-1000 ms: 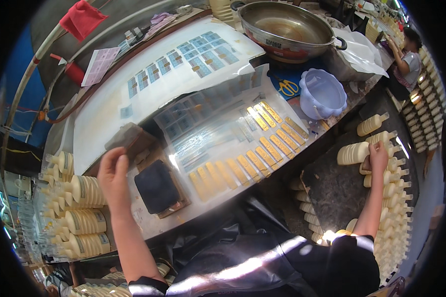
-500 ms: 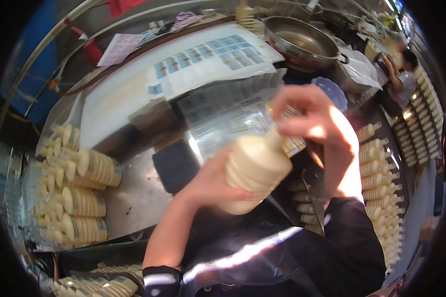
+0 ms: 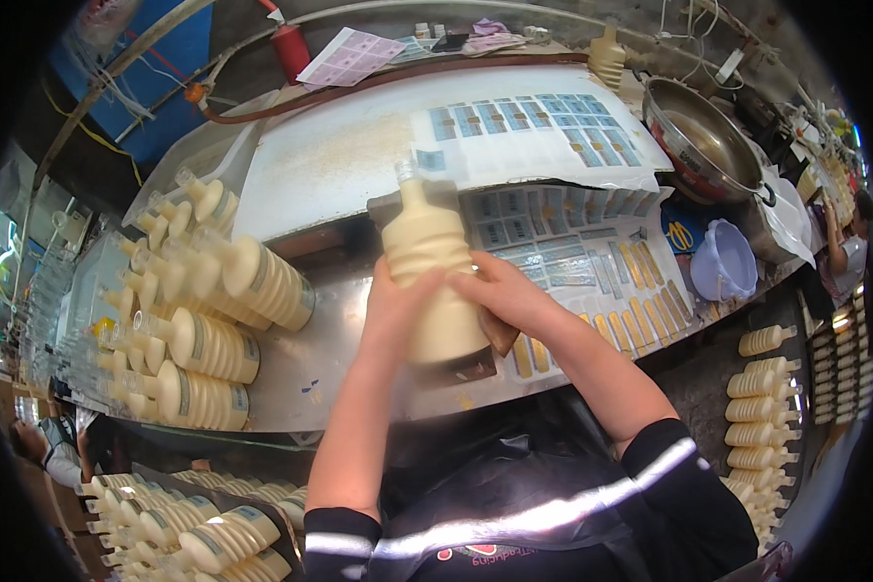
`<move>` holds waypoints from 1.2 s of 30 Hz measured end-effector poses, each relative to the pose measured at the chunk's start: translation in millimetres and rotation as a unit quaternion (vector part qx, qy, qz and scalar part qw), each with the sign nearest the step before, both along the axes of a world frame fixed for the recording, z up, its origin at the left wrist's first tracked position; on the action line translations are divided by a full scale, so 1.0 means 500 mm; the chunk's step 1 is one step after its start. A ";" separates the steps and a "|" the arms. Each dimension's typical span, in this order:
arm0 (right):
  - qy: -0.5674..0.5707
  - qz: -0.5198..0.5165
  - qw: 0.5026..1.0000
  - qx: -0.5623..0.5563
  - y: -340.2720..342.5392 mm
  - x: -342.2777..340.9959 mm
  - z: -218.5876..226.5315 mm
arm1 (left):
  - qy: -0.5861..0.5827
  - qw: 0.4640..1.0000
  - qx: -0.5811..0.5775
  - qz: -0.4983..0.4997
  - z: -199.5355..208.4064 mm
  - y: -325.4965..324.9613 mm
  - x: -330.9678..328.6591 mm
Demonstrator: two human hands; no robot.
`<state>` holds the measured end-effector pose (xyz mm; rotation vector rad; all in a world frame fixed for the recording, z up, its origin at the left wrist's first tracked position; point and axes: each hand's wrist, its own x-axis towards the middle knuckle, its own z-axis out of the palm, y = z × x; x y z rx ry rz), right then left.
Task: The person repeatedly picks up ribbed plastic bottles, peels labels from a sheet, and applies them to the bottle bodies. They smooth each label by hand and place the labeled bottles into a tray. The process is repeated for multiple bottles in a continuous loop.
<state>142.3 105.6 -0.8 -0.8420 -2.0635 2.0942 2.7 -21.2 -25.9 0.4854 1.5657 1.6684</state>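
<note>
A cream-coloured ribbed bottle with a narrow clear-topped neck is in front of me at the table's front edge, its neck pointing away from me. My left hand is wrapped round its left side, blurred by motion. My right hand grips the right side, thumb near the left one. Just right of the bottle's base, a small brown piece shows below my right hand. Beyond the bottle, a sheet of blue labels lies on a white board. Gold and blue label strips lie to the right.
Filled bottles stand grouped on the table's left. More bottles are at lower left, and another row is at right. A lavender basket and a large metal pan sit at the right. People work at both far sides.
My right hand has come down from the bottle's neck to its side. The bottle has shifted left and turned, its neck now pointing away from me. My view has swung right-to-left across the table.
</note>
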 end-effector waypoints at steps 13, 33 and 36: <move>0.035 -0.321 0.881 0.346 0.380 0.244 -0.019 | 0.021 0.998 0.020 0.052 0.001 -0.004 0.048; -0.320 -0.215 0.874 0.295 0.994 0.555 0.092 | 0.109 0.990 0.035 0.080 -0.072 -0.044 0.059; -0.192 -0.271 0.893 0.303 0.958 0.548 0.127 | 0.082 0.992 0.048 0.080 -0.063 -0.043 0.065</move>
